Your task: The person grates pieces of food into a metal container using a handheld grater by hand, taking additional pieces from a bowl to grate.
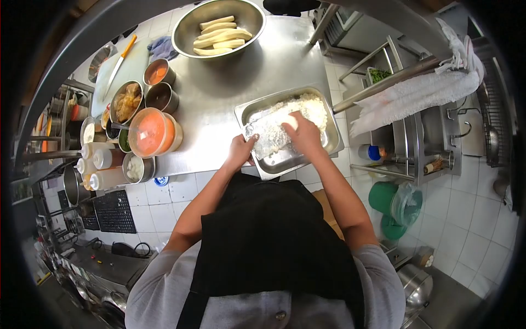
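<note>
A rectangular steel tray (265,171) sits at the table's front right corner, with pale shredded food (311,109) along its far and right side. Inside it lies a metal grater (267,137), tilted and dusted with white shreds. My left hand (240,150) is closed on the grater's near left end, thumb on top. With my right hand (304,135) I grip a smooth whitish piece of food (288,122), pressed against the grater's upper face. The fingers partly cover the piece, and I cannot tell its exact kind.
A steel bowl (182,41) of peeled plantains (222,37) stands at the back. Left are an orange-filled tub (150,131), sauce pots, squeeze bottles (104,178), and an orange-handled knife (119,66) on a cutting board. A white towel (416,98) hangs from a rail at right.
</note>
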`<state>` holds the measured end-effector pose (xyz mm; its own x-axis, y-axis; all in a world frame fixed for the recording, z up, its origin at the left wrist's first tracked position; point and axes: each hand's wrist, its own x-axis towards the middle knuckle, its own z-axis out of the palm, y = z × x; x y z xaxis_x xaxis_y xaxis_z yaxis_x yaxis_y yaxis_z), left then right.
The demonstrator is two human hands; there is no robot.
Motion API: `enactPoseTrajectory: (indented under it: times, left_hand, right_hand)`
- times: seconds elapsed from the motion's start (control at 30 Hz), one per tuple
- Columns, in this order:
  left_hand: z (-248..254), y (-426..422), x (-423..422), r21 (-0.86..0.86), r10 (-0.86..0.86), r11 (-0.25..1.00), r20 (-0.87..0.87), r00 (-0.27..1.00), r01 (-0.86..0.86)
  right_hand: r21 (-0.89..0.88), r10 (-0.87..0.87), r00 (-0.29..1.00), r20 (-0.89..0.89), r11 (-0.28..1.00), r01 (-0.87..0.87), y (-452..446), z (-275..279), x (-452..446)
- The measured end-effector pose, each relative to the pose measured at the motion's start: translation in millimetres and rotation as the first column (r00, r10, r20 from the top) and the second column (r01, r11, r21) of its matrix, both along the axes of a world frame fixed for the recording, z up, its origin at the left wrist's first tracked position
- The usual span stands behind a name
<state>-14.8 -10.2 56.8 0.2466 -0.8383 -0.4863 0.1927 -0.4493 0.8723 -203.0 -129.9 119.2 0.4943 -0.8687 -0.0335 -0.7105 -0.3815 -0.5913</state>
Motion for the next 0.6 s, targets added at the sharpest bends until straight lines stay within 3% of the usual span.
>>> enactPoseTrajectory:
  times: [0.1, 0.17, 0.23, 0.27, 0.3, 0.37, 0.43, 0.47, 0.53, 0.57, 0.6]
  left_hand:
    - [0.3, -1.2, 1.3, 0.017, 0.019, 1.0, 0.081, 0.997, -0.02]
    - [4.0, -2.5, -1.4, -0.002, 0.019, 1.0, 0.088, 0.996, -0.018]
    - [2.1, -2.7, -3.3, -0.032, 0.031, 0.999, 0.042, 0.999, -0.029]
    - [1.0, -1.1, -2.9, -0.011, 0.034, 0.999, 0.058, 0.998, -0.033]
    - [5.4, -0.3, -3.6, 0.009, 0.036, 0.999, 0.074, 0.997, -0.036]
    - [6.4, -1.6, -5.2, -0.007, 0.051, 0.999, 0.054, 0.997, -0.05]
    - [1.8, -1.8, -3.8, -0.009, 0.034, 0.999, 0.059, 0.998, -0.033]
    - [0.1, -1.4, -3.2, -0.01, 0.029, 1.0, 0.059, 0.998, -0.028]
    - [-1.6, -1.8, -4.7, -0.032, 0.036, 0.999, 0.09, 0.995, -0.034]
    - [-3.2, -1.7, -6.9, -0.033, 0.028, 0.999, 0.086, 0.996, -0.025]
    - [-4.8, -1.8, -7.7, -0.034, 0.039, 0.999, 0.123, 0.992, -0.035]
  right_hand:
    - [0.038, -0.056, 0.998, 0.013, 0.998, 0.056, 13.7, 4.6, -9.2]
    - [0.056, 0.188, 0.965, 0.181, 0.978, -0.201, 45.1, 6.4, -10.3]
    - [0.047, 0.345, 0.926, 0.152, 0.934, -0.355, 64.5, 1.1, -8.6]
    - [0.013, 0.335, 0.935, 0.113, 0.941, -0.339, 63.2, -12.8, -14.4]
    - [-0.095, 0.242, 0.956, 0.167, 0.969, -0.228, 55.2, -29.1, -22.6]
    - [-0.129, 0.012, 0.994, 0.108, 0.992, 0.002, 16.9, -47.6, -54.8]
    - [-0.023, -0.146, 0.989, -0.035, 0.989, 0.145, -13.5, -21.5, -77.6]
    - [-0.024, -0.151, 0.988, -0.035, 0.988, 0.15, -11.9, -16.9, -73.8]
    - [0.17, -0.166, 0.986, -0.023, 0.971, 0.167, -1.7, -9.7, -52.0]
    - [0.216, -0.086, 0.994, 0.07, 0.974, 0.07, 20.6, 8.8, -33.1]
    - [0.089, 0.105, 0.982, 0.154, 0.989, -0.12, 36.1, -6.7, -21.0]
